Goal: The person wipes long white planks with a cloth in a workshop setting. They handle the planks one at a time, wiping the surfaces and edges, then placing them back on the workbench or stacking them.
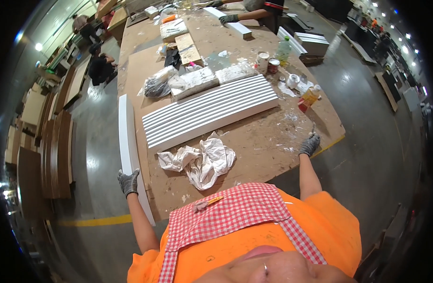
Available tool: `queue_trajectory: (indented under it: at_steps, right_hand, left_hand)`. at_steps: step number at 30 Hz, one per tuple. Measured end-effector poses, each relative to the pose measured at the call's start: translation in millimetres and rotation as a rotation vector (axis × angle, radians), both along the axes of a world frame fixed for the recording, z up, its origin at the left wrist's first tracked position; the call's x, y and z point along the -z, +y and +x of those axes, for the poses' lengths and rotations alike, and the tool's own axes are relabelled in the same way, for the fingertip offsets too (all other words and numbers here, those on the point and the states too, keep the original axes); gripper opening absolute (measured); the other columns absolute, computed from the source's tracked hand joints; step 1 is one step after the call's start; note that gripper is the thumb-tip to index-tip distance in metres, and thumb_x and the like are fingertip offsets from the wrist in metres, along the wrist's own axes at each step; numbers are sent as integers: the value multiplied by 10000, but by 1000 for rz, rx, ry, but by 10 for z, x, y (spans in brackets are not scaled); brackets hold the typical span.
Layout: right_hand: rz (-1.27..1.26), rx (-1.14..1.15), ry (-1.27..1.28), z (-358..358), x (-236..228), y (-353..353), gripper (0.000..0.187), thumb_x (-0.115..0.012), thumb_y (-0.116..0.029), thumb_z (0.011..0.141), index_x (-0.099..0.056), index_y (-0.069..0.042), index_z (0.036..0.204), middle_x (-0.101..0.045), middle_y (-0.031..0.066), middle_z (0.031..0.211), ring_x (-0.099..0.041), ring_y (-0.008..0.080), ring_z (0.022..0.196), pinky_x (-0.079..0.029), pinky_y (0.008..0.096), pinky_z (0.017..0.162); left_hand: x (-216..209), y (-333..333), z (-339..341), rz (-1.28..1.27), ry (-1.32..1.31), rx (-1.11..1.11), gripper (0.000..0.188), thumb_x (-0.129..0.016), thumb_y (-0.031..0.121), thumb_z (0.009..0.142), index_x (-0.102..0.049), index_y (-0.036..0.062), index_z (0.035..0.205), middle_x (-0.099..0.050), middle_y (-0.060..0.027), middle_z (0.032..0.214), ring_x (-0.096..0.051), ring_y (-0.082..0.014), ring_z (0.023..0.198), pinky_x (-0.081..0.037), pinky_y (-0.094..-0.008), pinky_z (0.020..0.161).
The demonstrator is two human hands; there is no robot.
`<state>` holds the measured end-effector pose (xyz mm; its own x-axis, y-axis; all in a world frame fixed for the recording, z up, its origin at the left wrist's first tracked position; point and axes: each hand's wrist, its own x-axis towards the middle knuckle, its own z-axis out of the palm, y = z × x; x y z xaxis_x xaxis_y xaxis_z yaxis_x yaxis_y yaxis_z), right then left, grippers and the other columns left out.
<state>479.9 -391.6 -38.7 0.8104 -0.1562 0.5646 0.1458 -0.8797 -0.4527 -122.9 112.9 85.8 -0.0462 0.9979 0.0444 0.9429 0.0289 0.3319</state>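
A long white board (127, 137) lies along the table's left edge. My left hand (128, 183), in a grey glove, grips it near its close end. Over by the table's right edge, my right hand (310, 144), also gloved, is closed around a small thin tool (313, 128), whose kind is too small to make out. Between my hands, a crumpled white cloth (209, 162) rests on the brown tabletop (259, 146). Just beyond the cloth lies a row of white strips (211, 111), side by side at a slant.
Behind the strips sit white-smeared blocks (193, 82) and a plastic bag (159, 82). Cans (273, 66), a green bottle (283, 51) and a bottle of amber liquid (309, 98) stand at the right. Across the table, a co-worker's gloved hand (229, 19) touches another white board (230, 23).
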Motion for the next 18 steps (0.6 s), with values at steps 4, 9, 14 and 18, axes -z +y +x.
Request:
queue_trajectory:
  at_steps: [4,9,14,18]
  right_hand:
    - [55,16,-47,9,21,29,183,-511,-212,860,-607,-57,871,-606,196,864,-584,365,809,-458,445,712]
    - [52,118,66,-77,-163,-107,172,-524,-217,858,-601,-71,904,-599,184,889,-577,356,861,-459,455,757]
    - [83,39,130,-170,-220,251,176,-528,-216,854,-604,-63,898,-594,193,889,-567,361,906,-458,468,772]
    - [103,97,80,-190,-321,81,189,-514,-232,872,-592,-64,910,-581,202,911,-558,368,895,-451,479,750]
  left_hand:
    - [135,219,-77,-61,-47,77,937,-803,429,577,-431,-42,1296,-514,-258,1261,-502,-361,1174,-416,-416,979]
    - [-192,76,304,-92,58,82,704,-768,380,591,-583,-10,1147,-609,-222,1138,-581,-373,1053,-468,-423,897]
    - [-30,109,-119,-53,51,78,657,-763,393,600,-606,-3,1099,-632,-216,1083,-597,-372,1010,-469,-432,868]
    - [24,149,25,-2,35,130,698,-767,412,601,-584,2,1135,-629,-210,1097,-591,-367,1026,-457,-436,882]
